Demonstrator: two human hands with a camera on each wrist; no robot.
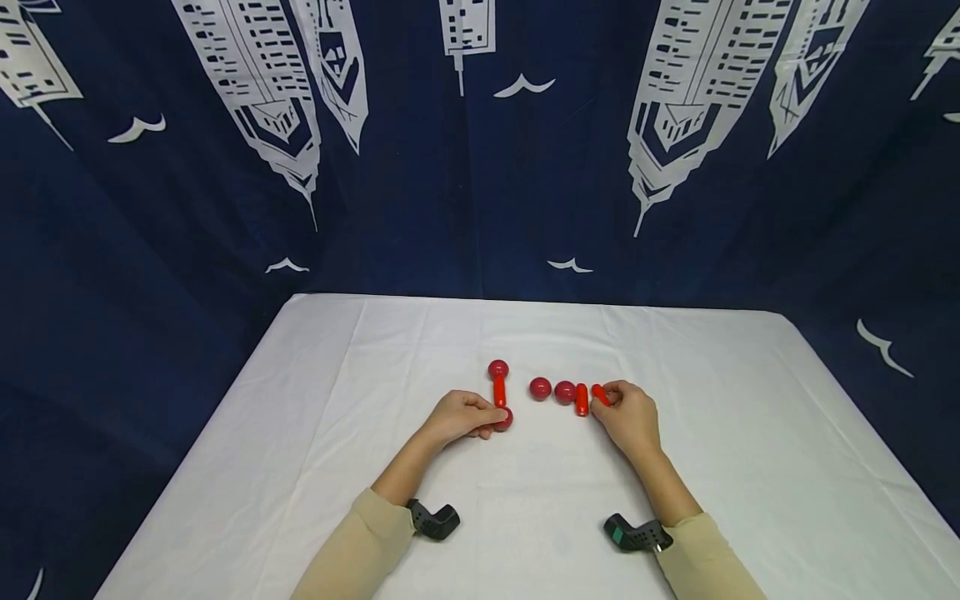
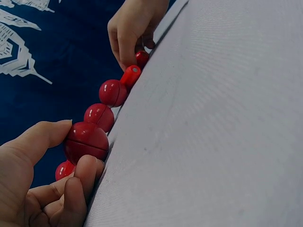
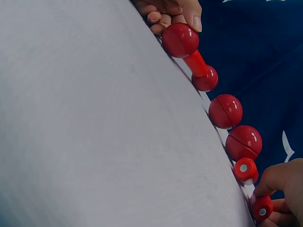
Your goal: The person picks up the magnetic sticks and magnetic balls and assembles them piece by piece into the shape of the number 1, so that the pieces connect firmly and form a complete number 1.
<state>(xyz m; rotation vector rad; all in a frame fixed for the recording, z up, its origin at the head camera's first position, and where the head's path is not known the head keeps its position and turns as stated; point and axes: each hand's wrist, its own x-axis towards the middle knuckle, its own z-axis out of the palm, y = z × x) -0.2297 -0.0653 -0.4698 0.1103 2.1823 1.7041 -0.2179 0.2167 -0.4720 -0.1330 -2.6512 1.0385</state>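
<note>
My left hand [image 1: 463, 414] pinches a glossy red ball [image 2: 86, 143] between thumb and fingers. From that ball a short red rod [image 1: 499, 392] runs away across the table to a second red ball [image 1: 498, 368], so the three form a dumbbell shape. On the other side, my right hand [image 1: 633, 418] grips another red rod [image 3: 262, 208] by thumb and fingertips. Just left of it a similar rod [image 1: 582, 400] lies beside a red ball [image 1: 565, 392]. One more red ball [image 1: 540, 388] sits between that ball and the dumbbell shape. A pale dot marks the rod ends in the right wrist view.
A white cloth [image 1: 480, 517] covers the table. Beyond its back edge hangs a dark blue curtain [image 1: 480, 208] with white buildings and birds. Black wrist devices [image 1: 435, 521] are worn near both sleeve cuffs.
</note>
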